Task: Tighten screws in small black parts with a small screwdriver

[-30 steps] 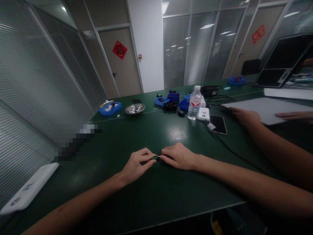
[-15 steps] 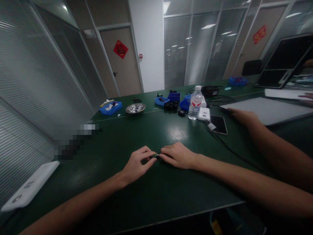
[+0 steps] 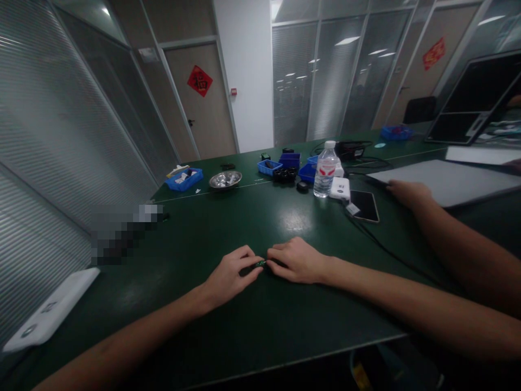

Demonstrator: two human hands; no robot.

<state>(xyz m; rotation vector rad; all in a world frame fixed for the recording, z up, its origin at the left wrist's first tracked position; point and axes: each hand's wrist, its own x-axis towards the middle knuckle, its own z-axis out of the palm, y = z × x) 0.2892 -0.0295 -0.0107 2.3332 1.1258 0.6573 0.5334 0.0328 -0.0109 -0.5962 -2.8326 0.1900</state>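
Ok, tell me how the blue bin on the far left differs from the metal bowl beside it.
The blue bin is rectangular, straight-walled and matte plastic; the metal bowl is round, shallow and shiny. The blue bin holds pale, white-looking items that rise above its rim, while the metal bowl's contents lie low and are too small to identify. The blue bin lies further left, nearer the glass wall. Both rest upright and open-topped on the green table, far from both hands.

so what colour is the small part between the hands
Green, with a pale metallic end; the small part is pinched between the left hand and right hand, head view.
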